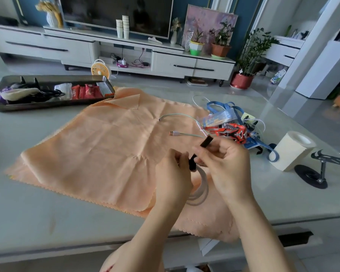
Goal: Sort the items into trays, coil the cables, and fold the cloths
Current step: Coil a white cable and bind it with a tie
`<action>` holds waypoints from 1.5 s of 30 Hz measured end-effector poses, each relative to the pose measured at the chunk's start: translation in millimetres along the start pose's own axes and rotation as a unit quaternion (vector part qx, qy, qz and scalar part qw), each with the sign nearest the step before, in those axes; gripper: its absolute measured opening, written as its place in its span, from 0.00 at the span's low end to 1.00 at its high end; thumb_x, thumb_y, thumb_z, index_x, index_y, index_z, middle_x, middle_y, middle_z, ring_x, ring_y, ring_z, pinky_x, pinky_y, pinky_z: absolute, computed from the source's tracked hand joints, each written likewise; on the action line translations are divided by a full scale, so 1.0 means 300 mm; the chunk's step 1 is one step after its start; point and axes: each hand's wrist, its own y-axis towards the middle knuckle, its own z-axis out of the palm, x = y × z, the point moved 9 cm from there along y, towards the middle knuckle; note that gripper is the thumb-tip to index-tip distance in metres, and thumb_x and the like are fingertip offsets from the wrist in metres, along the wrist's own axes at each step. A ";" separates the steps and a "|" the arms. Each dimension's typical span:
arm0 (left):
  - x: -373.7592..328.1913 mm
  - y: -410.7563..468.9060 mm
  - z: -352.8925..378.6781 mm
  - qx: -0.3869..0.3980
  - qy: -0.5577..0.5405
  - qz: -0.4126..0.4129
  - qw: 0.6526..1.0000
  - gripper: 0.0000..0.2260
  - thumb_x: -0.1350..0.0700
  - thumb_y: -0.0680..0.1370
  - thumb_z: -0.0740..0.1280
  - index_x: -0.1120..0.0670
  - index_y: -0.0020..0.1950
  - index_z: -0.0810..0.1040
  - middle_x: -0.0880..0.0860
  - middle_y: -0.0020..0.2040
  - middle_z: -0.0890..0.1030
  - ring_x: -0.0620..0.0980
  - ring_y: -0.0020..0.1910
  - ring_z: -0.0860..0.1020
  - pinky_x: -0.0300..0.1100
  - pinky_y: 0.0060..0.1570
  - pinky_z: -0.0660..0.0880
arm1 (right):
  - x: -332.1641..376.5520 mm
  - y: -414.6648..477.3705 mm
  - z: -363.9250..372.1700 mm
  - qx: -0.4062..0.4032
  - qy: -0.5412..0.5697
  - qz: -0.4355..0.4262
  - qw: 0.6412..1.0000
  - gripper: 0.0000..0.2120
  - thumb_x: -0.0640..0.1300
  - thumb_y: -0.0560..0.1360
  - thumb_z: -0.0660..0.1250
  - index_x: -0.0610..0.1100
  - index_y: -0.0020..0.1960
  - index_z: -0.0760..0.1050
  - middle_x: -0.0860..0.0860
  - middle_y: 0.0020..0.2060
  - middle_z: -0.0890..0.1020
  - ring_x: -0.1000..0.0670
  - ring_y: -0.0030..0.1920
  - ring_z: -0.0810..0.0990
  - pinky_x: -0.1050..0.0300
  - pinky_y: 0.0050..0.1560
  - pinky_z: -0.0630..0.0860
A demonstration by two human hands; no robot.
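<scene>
Peach-orange woven cloth (110, 150) with zigzag-cut edge, pale grey coiled cable (202, 186), flat black fastening strap (206, 143), dark grey metal tray (47, 107) — red foil packets (86, 92) inside, blue ribbon lanyard (273, 156), orange-black-white crinkled wrapper (232, 132), cream paper roll (289, 154), glossy grey-white tabletop (47, 222).

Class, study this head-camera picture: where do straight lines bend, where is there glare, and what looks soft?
Head view: the wide lens bows the table edge and TV cabinet and tilts the white pillar at right; daylight glares off the tabletop at right; the TV mirrors the room; the left hand on the coiled cable and right hand pinching the black strap look soft.
</scene>
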 end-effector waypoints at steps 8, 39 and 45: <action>0.043 0.045 -0.091 -0.111 -0.143 -0.050 0.982 0.12 0.55 0.80 0.61 0.54 0.37 0.68 0.55 0.35 0.77 0.53 0.31 0.71 0.46 0.35 0.68 | 0.078 -0.042 0.110 0.113 -0.079 -0.066 0.988 0.05 0.33 0.68 0.73 0.43 0.38 0.83 0.48 0.33 0.84 0.48 0.37 0.80 0.72 0.42 0.62; -0.042 0.013 -0.002 -0.007 -0.034 0.040 0.999 0.07 0.56 0.79 0.62 0.52 0.41 0.74 0.50 0.41 0.81 0.46 0.43 0.78 0.41 0.43 0.73 | -0.046 0.005 0.114 0.109 -0.265 -0.014 0.958 0.02 0.39 0.71 0.67 0.45 0.42 0.76 0.51 0.33 0.80 0.47 0.39 0.79 0.55 0.43 0.69; -0.052 0.001 0.005 0.004 -0.026 0.043 0.999 0.06 0.55 0.80 0.61 0.53 0.45 0.74 0.56 0.49 0.81 0.52 0.46 0.79 0.48 0.50 0.75 | -0.139 -0.004 0.122 0.110 0.059 0.213 0.969 0.17 0.23 0.69 0.65 0.39 0.53 0.73 0.48 0.39 0.81 0.60 0.29 0.79 0.70 0.28 0.72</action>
